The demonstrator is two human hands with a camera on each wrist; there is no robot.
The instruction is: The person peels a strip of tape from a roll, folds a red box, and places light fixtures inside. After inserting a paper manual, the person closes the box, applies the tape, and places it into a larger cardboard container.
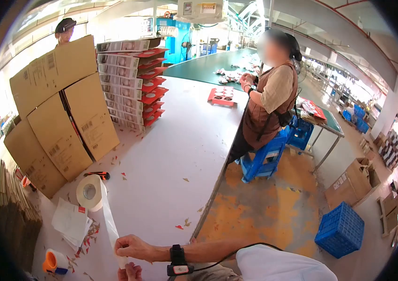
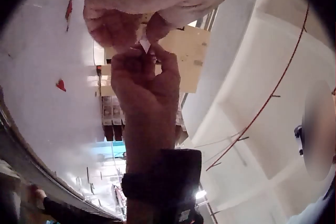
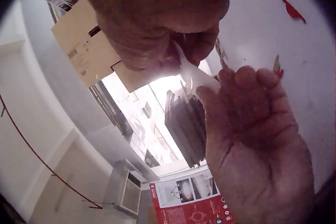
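A roll of white tape (image 1: 84, 197) lies on the white table, and a long pulled-out strip (image 1: 109, 220) runs from it down to both hands. My right hand (image 1: 134, 247), wearing a black wrist strap, pinches the strip between thumb and curled fingers. Just below, my left hand (image 1: 131, 272) is partly cut off by the frame's bottom edge. In the right wrist view, the left hand (image 3: 257, 140) holds the tape end (image 3: 198, 78) between thumb and index finger, its palm turned up. The left wrist view shows the hands meeting around a small white tip (image 2: 145, 44).
An orange-black box cutter (image 1: 98, 175), papers (image 1: 70, 220) and an orange-white roll (image 1: 55, 261) lie on the table. Large cartons (image 1: 63, 117) and stacked red-and-white boxes (image 1: 131, 84) stand behind. Flattened cardboard (image 1: 14, 215) sits left. Another person (image 1: 274, 89) works across at right.
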